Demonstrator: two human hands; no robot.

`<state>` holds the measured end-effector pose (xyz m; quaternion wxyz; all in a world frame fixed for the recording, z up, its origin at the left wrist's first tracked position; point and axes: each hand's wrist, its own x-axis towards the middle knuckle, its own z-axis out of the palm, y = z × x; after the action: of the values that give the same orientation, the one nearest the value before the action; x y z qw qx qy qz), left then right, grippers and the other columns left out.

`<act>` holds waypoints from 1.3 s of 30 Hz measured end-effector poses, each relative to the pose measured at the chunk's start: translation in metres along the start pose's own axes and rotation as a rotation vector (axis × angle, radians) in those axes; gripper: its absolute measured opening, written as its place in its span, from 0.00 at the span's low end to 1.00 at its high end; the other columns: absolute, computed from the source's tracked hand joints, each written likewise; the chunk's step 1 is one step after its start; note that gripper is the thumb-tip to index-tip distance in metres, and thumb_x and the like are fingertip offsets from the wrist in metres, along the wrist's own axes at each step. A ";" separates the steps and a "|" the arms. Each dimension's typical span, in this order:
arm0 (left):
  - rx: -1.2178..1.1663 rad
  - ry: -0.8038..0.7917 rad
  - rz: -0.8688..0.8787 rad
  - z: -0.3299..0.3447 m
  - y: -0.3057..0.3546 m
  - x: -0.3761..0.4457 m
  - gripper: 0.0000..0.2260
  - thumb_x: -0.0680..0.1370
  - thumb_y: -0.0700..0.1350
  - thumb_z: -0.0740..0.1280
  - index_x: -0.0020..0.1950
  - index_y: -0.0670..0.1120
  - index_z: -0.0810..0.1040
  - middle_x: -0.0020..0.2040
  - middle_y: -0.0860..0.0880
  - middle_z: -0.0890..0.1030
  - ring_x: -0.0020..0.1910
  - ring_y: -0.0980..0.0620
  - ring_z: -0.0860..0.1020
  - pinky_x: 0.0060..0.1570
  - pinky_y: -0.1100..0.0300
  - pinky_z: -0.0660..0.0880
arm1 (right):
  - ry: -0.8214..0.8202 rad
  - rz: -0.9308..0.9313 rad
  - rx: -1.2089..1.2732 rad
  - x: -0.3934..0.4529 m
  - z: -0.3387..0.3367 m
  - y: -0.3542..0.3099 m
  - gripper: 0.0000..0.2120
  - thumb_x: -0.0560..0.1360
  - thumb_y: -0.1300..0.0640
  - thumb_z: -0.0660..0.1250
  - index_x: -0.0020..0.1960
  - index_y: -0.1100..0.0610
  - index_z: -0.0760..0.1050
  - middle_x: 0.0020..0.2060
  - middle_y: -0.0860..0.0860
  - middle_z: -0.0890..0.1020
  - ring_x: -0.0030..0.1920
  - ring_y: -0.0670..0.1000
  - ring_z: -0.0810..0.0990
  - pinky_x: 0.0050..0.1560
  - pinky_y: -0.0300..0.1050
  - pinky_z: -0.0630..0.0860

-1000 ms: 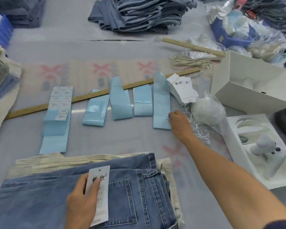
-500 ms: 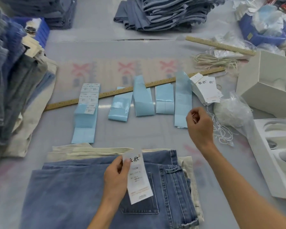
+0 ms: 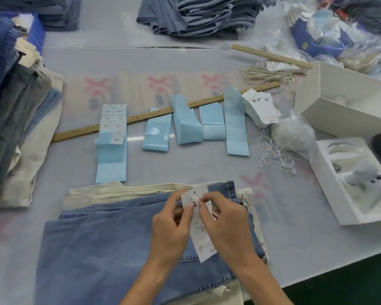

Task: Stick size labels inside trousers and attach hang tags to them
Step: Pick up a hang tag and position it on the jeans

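Folded blue jeans [image 3: 110, 245] lie at the table's near edge on top of cream trousers [image 3: 119, 191]. Over the jeans my left hand [image 3: 172, 223] grips a white hang tag [image 3: 204, 238] by its upper left part. My right hand [image 3: 224, 223] pinches something small and white at the tag's top, probably a string loop; its fingers hide what exactly. Several blue label backing strips [image 3: 186, 119] lie in a row mid-table, the leftmost strip [image 3: 112, 137] carrying white size labels. A stack of hang tags [image 3: 262, 108] and loose white strings [image 3: 275, 155] lie to the right.
A long wooden ruler [image 3: 141, 116] runs under the strips. White open boxes [image 3: 343, 104] and a tray with a tagging tool [image 3: 359, 175] stand at the right. Trouser piles sit at the left [image 3: 11, 102] and far back [image 3: 202, 16]. A clear bag of strings [image 3: 293, 130] lies by the tags.
My right hand came back from the strings beside the strips to the hang tag. My left hand raised and turned the tag toward the jeans' waistband. Both hands now meet on it.
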<state>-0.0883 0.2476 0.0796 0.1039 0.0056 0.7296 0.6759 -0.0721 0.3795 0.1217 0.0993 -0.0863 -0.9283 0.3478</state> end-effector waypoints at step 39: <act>-0.013 -0.238 0.101 -0.012 -0.006 -0.018 0.14 0.82 0.56 0.64 0.68 0.66 0.75 0.53 0.56 0.86 0.49 0.51 0.86 0.38 0.54 0.83 | 0.043 0.044 0.065 -0.021 -0.004 0.002 0.13 0.77 0.57 0.74 0.60 0.49 0.76 0.25 0.44 0.66 0.28 0.45 0.71 0.29 0.31 0.64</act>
<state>-0.0716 0.2325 0.0769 0.1554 0.1220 0.7067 0.6794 -0.0504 0.3792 0.1208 0.1142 -0.1111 -0.9121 0.3777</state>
